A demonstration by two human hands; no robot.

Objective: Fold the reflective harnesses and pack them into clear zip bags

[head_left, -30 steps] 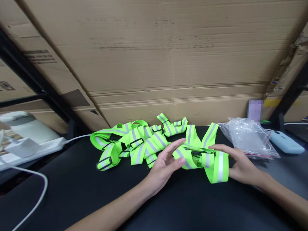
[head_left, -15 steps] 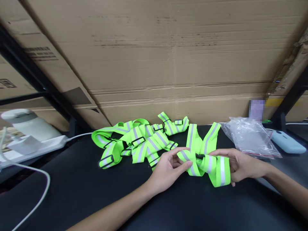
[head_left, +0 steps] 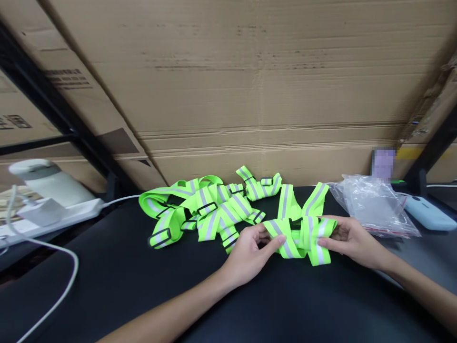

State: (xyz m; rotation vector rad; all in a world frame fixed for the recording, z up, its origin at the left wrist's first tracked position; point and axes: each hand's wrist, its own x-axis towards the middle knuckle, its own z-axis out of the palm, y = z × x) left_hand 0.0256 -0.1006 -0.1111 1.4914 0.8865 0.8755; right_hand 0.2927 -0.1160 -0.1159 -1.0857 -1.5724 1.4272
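Observation:
A neon green reflective strap (head_left: pixel 291 245) with silver stripes lies folded in loops between my hands, two of its ends pointing toward the cardboard. My left hand (head_left: pixel 252 252) pinches the left loop between thumb and fingers. On the other side my right hand (head_left: pixel 352 240) is closed on the right fold, thumb in front and fingers behind. A dark buckle shows only partly at the strap's middle. Just left of my hands rests a heap of similar green straps (head_left: pixel 214 205) with black buckles, loosely tangled on the black table (head_left: pixel 124 286).
Clear plastic bags (head_left: pixel 374 205) lie beyond my right hand, beside a light blue device (head_left: pixel 428 213). A white power strip (head_left: pixel 67 219), a white bottle (head_left: pixel 53 183) and a cable (head_left: pixel 73 271) are at left. Cardboard (head_left: pixel 264 85) stands along the back.
My right hand has folded the strap's right end inward to the left, its thumb now pressing on the front. My left hand keeps its pinch. The view has shifted slightly.

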